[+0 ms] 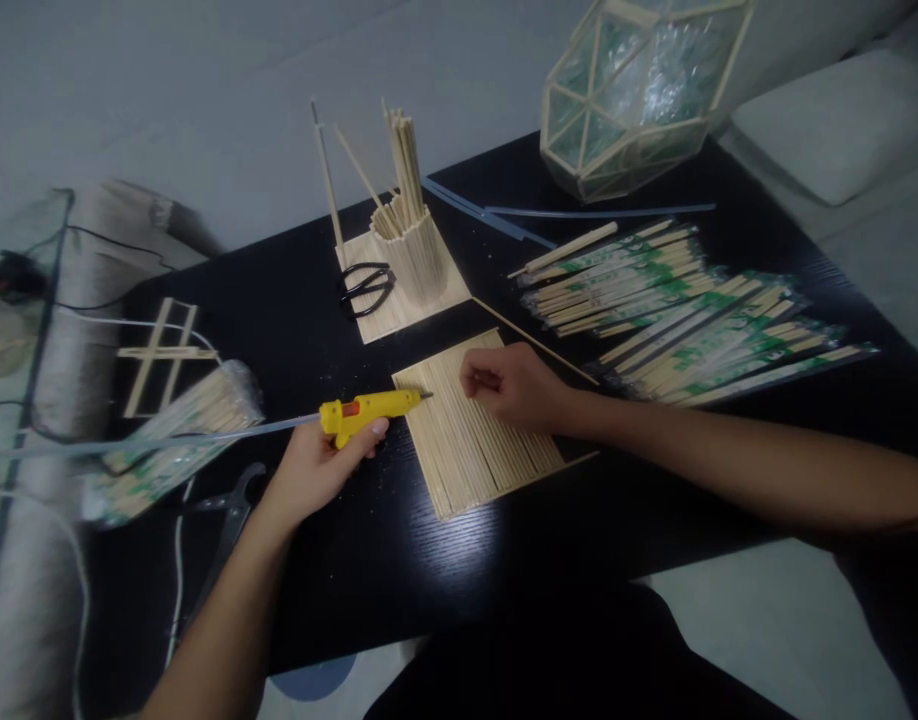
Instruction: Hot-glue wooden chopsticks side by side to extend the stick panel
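My left hand (328, 465) is wrapped round a yellow hot glue gun (370, 412), with a long glue stick running out of its back to the left. The gun's nozzle points right, over the left edge of a flat panel of chopsticks (466, 430) laid side by side on the black table. My right hand (515, 385) rests at the panel's upper right part, its fingers curled together. What those fingers hold, if anything, is hidden. A single stick lies along the panel's near edge and juts out to the right.
Behind the panel, a round holder (421, 262) full of sticks stands on a wooden base (376, 318) beside black-handled scissors (365, 288). Wrapped chopsticks (699, 310) lie at right, more (181, 440) at left near pliers (234, 505). A faceted stick frame (624, 100) stands behind.
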Demonstrator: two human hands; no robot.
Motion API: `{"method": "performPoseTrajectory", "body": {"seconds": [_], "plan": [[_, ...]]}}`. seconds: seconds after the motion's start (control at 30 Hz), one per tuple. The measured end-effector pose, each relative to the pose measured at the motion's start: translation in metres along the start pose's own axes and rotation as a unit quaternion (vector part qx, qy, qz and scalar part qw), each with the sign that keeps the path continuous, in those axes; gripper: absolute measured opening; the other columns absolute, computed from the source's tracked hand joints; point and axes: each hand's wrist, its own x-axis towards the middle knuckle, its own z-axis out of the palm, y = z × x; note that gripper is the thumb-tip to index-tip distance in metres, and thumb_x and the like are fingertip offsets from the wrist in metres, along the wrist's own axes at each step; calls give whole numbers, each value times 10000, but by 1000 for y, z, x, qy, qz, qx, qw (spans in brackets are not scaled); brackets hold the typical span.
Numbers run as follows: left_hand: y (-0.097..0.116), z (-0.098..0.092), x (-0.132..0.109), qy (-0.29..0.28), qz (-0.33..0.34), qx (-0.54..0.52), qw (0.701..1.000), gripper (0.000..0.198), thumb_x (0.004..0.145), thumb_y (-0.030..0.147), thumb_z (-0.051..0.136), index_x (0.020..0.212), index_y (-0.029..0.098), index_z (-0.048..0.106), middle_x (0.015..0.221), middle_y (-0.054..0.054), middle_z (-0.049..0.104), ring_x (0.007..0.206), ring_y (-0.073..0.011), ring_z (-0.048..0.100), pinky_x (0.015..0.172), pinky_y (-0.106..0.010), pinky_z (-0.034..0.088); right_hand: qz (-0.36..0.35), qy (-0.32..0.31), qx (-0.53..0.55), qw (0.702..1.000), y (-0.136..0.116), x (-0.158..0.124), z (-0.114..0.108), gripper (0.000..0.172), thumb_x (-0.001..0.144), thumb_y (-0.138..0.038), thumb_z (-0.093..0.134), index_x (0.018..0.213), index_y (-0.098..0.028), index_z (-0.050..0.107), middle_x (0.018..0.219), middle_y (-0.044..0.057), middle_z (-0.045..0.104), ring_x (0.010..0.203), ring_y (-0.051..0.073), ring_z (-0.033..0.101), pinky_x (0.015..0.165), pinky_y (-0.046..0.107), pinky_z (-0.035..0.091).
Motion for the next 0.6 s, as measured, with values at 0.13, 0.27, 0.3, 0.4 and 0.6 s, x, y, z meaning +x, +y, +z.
{"method": "performPoseTrajectory", "body": {"seconds": [0.13, 0.27, 0.3, 0.4, 0.6], "plan": [[-1, 0, 1, -14, -19, -29, 999, 387, 900, 547, 744, 777, 180, 745, 601, -10, 679, 459, -131, 571, 407, -227, 430, -4, 2, -9, 1000, -1, 0, 0, 193, 769, -14, 530, 731, -194, 586, 593, -80, 483, 562, 87, 429, 608, 253, 306], [-8, 2, 2, 7, -30, -31, 999, 403, 907, 559, 744, 766, 181, 737, 612, -12, 682, 456, -132, 583, 403, -228, 435, -12, 5, -4, 1000, 0, -1, 0, 191, 769, -13, 533, 731, -191, 592, 597, -82, 490, 558, 81, 434, 604, 249, 311], [-9, 3, 3, 13, -29, -28, 999, 400, 915, 555, 740, 768, 182, 737, 612, -9, 680, 455, -132, 584, 405, -229, 437, -9, 3, -4, 1000, 0, -1, 0, 191, 769, -13, 535, 730, -191, 592, 596, -83, 488, 559, 81, 436, 604, 248, 312], [-9, 6, 3, 24, -14, -13, 1000, 378, 943, 518, 715, 762, 186, 727, 606, -1, 671, 457, -132, 581, 416, -230, 443, 6, -4, -8, 1000, 1, 0, 0, 191, 767, -12, 543, 730, -193, 592, 594, -84, 494, 562, 83, 440, 606, 248, 316], [-2, 6, 3, 29, 11, 46, 998, 401, 968, 499, 667, 715, 191, 704, 562, 2, 634, 493, -150, 607, 440, -234, 443, 0, 1, -6, 1000, 2, 0, 0, 187, 771, -18, 537, 733, -191, 600, 594, -77, 505, 563, 87, 471, 603, 246, 320]]}}
